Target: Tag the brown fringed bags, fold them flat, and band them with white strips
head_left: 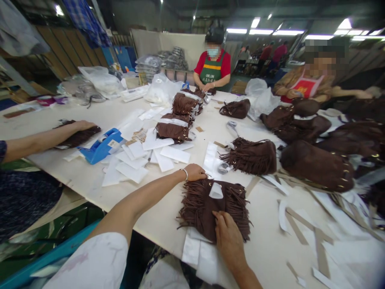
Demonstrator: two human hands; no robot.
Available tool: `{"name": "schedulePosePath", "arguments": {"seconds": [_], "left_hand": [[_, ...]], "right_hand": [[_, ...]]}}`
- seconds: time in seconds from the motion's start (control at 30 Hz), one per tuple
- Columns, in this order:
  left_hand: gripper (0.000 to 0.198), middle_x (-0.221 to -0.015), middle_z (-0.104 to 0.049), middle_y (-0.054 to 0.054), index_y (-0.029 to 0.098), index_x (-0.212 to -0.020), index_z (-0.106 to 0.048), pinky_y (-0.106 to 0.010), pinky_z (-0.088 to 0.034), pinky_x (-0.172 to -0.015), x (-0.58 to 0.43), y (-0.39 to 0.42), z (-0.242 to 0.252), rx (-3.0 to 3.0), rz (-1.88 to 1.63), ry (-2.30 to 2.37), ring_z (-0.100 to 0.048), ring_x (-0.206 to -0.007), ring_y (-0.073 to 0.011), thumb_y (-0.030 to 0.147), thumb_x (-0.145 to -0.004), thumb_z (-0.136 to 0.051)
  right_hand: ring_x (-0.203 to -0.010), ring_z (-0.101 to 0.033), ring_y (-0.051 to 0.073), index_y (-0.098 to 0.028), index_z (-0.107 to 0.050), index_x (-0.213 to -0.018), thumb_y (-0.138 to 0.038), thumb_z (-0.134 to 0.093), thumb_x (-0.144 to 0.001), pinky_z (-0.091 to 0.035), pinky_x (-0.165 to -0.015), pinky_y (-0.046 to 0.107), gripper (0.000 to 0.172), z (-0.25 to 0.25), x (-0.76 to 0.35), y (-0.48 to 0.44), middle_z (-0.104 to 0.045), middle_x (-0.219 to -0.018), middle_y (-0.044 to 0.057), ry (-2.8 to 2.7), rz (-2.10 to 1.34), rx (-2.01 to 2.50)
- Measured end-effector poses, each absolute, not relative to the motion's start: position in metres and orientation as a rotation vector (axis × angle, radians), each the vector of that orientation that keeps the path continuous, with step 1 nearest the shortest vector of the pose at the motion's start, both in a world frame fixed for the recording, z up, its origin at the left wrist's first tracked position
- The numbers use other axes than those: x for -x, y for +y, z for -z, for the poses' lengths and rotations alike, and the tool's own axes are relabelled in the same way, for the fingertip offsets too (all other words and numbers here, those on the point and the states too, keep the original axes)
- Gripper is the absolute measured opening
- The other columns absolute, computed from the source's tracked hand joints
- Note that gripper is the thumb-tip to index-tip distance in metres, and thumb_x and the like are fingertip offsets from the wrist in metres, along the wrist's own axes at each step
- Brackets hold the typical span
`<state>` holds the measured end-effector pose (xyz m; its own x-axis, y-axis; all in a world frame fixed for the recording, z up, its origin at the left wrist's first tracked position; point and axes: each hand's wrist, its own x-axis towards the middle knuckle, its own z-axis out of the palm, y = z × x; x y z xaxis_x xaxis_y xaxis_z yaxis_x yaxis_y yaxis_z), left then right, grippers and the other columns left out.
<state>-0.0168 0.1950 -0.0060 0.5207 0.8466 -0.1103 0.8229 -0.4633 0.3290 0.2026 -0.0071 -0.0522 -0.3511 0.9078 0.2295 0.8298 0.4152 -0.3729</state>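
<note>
A dark brown fringed bag (207, 208) lies flat on the table in front of me, with a white paper piece (216, 191) tucked at its upper middle. My left hand (196, 172), a bracelet at its wrist, has its fingers closed on the bag's upper left edge. Lower down, my right hand (227, 235) rests on the bag's front, fingers extended against the material and nothing grasped. White paper sheets (200, 253) stick out from under the bag's lower edge. Just beyond it is another fringed bag (255, 155), beside a clear tape roll (223, 167).
A blue tape dispenser (102, 146) and scattered white paper (135, 160) lie left. Packed brown bags (173, 130) form a row ahead; more brown bags (315, 164) crowd the right, near cardboard strips (321, 253). A co-worker's hand (84, 125) presses a bag at left; two people work opposite.
</note>
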Motion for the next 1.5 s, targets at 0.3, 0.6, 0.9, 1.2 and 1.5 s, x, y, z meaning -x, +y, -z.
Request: {"name": "schedulePosePath", "arguments": {"seconds": [0.3, 0.6, 0.9, 1.2, 1.5], "left_hand": [[0.028, -0.091, -0.071, -0.001, 0.025, -0.103, -0.067, -0.026, -0.043, -0.075, 0.022, 0.172, -0.014, -2.183, -0.371, 1.637, -0.063, -0.09, -0.0176, 0.044, -0.088, -0.054], [0.058, -0.083, -0.069, -0.013, 0.013, -0.102, -0.061, -0.036, -0.047, -0.07, 0.032, 0.039, -0.004, -1.827, -0.453, 2.02, -0.066, -0.078, -0.0265, 0.06, -0.094, -0.029], [0.035, -0.09, -0.07, -0.006, 0.02, -0.102, -0.057, -0.027, -0.042, -0.068, 0.004, 0.027, 0.024, -1.656, -0.452, 2.042, -0.066, -0.084, -0.0208, 0.051, -0.092, -0.046], [0.028, -0.087, -0.07, -0.006, 0.02, -0.092, -0.059, -0.027, -0.04, -0.067, 0.014, 0.031, 0.027, -1.675, -0.379, 2.057, -0.065, -0.082, -0.019, 0.037, -0.098, -0.036], [0.038, -0.13, -0.055, -0.014, 0.017, -0.13, -0.048, -0.044, -0.036, -0.104, -0.019, 0.012, -0.033, -2.248, -0.584, 2.006, -0.048, -0.125, -0.0278, 0.03, -0.097, -0.034]], "right_hand": [[-0.111, -0.052, 0.025, -0.023, -0.05, -0.125, -0.007, -0.043, -0.086, -0.046, -0.096, 0.043, 0.043, 0.054, -0.203, -0.007, -0.053, -0.119, 0.009, -2.282, -0.237, 1.503], [-0.108, -0.052, 0.025, -0.022, -0.05, -0.123, -0.009, -0.043, -0.087, -0.047, -0.093, 0.042, 0.038, 0.051, -0.201, -0.007, -0.054, -0.115, 0.009, -2.281, -0.229, 1.478], [-0.108, -0.053, 0.024, -0.021, -0.051, -0.122, -0.009, -0.044, -0.087, -0.047, -0.094, 0.04, 0.037, 0.044, -0.198, -0.008, -0.054, -0.116, 0.009, -2.284, -0.234, 1.518], [-0.105, -0.054, 0.023, -0.02, -0.052, -0.121, -0.008, -0.044, -0.085, -0.047, -0.093, 0.037, 0.038, 0.04, -0.196, -0.006, -0.056, -0.112, 0.009, -2.236, -0.22, 1.533], [-0.104, -0.054, 0.024, -0.019, -0.053, -0.119, -0.006, -0.044, -0.085, -0.047, -0.091, 0.039, 0.038, 0.036, -0.195, -0.007, -0.057, -0.111, 0.01, -2.216, -0.223, 1.546]]}}
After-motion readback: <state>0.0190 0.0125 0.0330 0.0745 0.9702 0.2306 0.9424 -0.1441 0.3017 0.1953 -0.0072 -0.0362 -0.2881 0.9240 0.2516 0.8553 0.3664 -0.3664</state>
